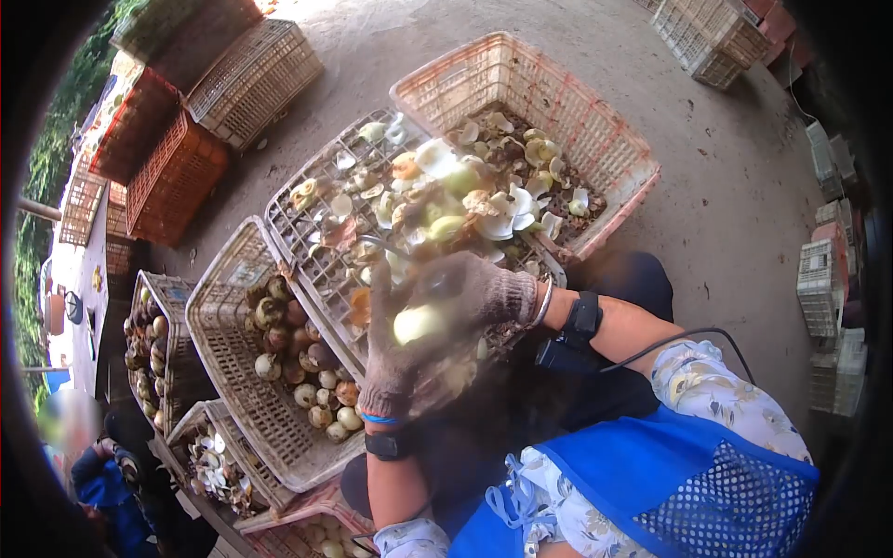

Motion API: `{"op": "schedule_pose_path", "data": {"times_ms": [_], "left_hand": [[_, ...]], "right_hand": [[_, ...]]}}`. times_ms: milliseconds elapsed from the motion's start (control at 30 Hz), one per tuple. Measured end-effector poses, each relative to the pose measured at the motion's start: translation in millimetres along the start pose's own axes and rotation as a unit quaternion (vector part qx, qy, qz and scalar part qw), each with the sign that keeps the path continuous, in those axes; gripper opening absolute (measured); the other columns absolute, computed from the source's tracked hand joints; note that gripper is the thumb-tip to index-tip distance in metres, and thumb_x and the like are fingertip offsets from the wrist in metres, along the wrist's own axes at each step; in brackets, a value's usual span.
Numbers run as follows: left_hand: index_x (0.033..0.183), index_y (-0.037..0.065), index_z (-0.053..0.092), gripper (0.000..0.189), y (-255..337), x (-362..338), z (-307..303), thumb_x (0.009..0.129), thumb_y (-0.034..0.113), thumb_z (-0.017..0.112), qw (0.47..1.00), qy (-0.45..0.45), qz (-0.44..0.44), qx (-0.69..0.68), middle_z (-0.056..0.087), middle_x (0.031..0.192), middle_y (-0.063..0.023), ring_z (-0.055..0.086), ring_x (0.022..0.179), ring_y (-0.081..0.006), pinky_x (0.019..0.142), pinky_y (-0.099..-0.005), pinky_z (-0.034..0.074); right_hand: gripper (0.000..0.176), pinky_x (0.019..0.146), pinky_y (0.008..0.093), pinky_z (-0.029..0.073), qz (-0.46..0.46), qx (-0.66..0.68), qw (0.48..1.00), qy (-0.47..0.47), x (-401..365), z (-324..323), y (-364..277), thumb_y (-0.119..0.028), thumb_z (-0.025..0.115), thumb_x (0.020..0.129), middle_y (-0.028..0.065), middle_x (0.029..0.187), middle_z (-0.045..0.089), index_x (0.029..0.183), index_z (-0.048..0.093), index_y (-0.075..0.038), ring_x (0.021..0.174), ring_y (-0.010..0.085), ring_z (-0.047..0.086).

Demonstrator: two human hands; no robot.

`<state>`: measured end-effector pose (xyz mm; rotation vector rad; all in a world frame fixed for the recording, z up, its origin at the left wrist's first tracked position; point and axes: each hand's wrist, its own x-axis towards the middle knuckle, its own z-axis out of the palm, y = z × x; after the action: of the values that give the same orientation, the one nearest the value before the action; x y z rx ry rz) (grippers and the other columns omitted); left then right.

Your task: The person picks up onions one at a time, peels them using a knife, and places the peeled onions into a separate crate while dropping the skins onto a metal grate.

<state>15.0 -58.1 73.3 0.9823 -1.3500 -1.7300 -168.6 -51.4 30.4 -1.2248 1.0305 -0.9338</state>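
Note:
A pale peeled onion (419, 324) sits between my two gloved hands, above an upturned crate base. My left hand (389, 358), in a brownish knit glove, has its fingers curled round the onion. My right hand (474, 290), in a matching glove, is closed against the onion's far side; a thin dark strip (389, 247) shows beyond its fingers, too blurred to identify. Onion skins and peeled layers (446, 223) cover the grid of the crate base (321, 256) and lie in front of my hands. Motion blur smears the fingertips.
A crate of unpeeled onions (237, 372) stands to the left, with another onion crate (153, 288) beyond it. An open crate (595, 139) holding peelings is ahead. Stacked crates (251, 84) rise at upper left. Another person (112, 484) sits at lower left.

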Motion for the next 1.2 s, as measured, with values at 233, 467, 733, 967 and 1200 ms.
{"op": "schedule_pose_path", "data": {"times_ms": [233, 467, 733, 967, 1200], "left_hand": [[0.138, 0.003, 0.045, 0.076, -4, 4, 3, 0.070, 0.018, 0.076, 0.991, 0.122, -0.058, 0.013, 0.060, 0.116, -0.0116, 0.063, 0.100, -0.0223, 0.084, -0.0324, 0.056], [0.145, 0.001, 0.035, 0.084, 8, -1, 1, 0.072, 0.018, 0.073, 0.960, 0.059, -0.013, -0.275, 0.051, 0.135, -0.0244, 0.056, 0.120, -0.0412, 0.098, -0.0488, 0.052], [0.142, -0.003, 0.038, 0.077, 20, -12, -38, 0.075, 0.018, 0.070, 0.962, 0.057, 0.022, -0.265, 0.057, 0.125, -0.0253, 0.060, 0.113, -0.0407, 0.089, -0.0458, 0.057], [0.140, 0.000, 0.041, 0.072, 50, -133, -153, 0.082, 0.026, 0.074, 0.911, 0.267, 0.166, -0.268, 0.057, 0.125, -0.0212, 0.061, 0.106, -0.0316, 0.080, -0.0353, 0.057], [0.140, -0.005, 0.041, 0.069, -18, -318, -283, 0.086, 0.020, 0.076, 0.597, 0.690, -0.096, 0.399, 0.058, 0.127, -0.0146, 0.056, 0.114, -0.0244, 0.096, -0.0350, 0.047]], "right_hand": [[0.029, 0.070, 0.0285, 0.051, -0.139, -0.092, 0.979, 0.116, 4, 9, -10, 0.001, 0.061, 0.076, 0.0087, 0.084, 0.067, 0.104, 0.065, -0.002, 0.078, 0.0102, 0.061], [0.036, 0.081, 0.0334, 0.054, -0.078, -0.227, 0.936, 0.259, -6, -29, -90, -0.006, 0.066, 0.083, 0.0159, 0.107, 0.067, 0.118, 0.059, -0.001, 0.093, 0.0230, 0.066], [0.050, 0.079, 0.0377, 0.053, -0.070, -0.463, 0.856, 0.218, -10, -25, -61, -0.013, 0.077, 0.076, 0.0201, 0.102, 0.065, 0.120, 0.060, 0.001, 0.090, 0.0306, 0.066], [0.034, 0.068, 0.0326, 0.052, -0.131, -0.435, 0.868, 0.202, -6, -22, -43, -0.005, 0.066, 0.078, 0.0145, 0.092, 0.064, 0.111, 0.063, -0.001, 0.074, 0.0220, 0.063], [0.031, 0.075, 0.0271, 0.049, -0.057, -0.373, 0.907, 0.188, -18, -26, -35, -0.008, 0.065, 0.089, 0.0035, 0.096, 0.062, 0.119, 0.059, 0.001, 0.081, 0.0102, 0.055]]}}
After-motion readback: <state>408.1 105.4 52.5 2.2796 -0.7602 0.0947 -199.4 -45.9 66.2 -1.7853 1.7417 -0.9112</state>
